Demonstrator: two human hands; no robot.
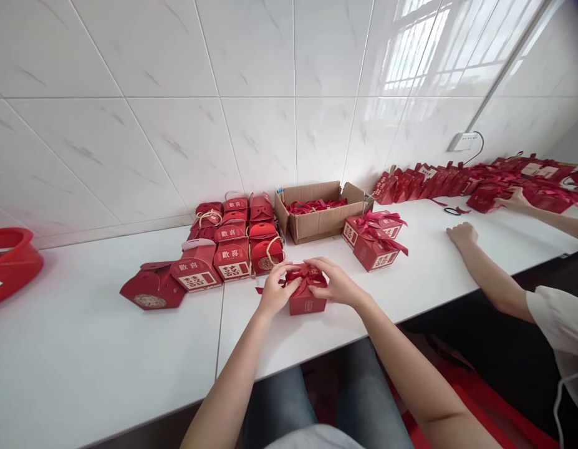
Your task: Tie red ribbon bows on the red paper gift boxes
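A small red gift box (pixel 307 305) stands upright on the white table in front of me, with a dark red ribbon bow (pixel 306 274) on its top. My left hand (pixel 277 292) closes on the bow from the left, its thumb over the ribbon and its fingers behind. From the right, my right hand (pixel 336 284) holds the bow's other side, with thumb and fingers bent over the box top. One ribbon end sticks out left of my left hand. The fingertips partly cover the bow.
Several red boxes (pixel 232 259) are grouped at the left, some with cord handles. A cardboard carton (pixel 317 229) of red ribbons stands behind. Two ribboned boxes (pixel 381 257) sit to the right. A co-worker's hand (pixel 462 234) rests near scissors (pixel 452 211). A red basin (pixel 17 265) is far left.
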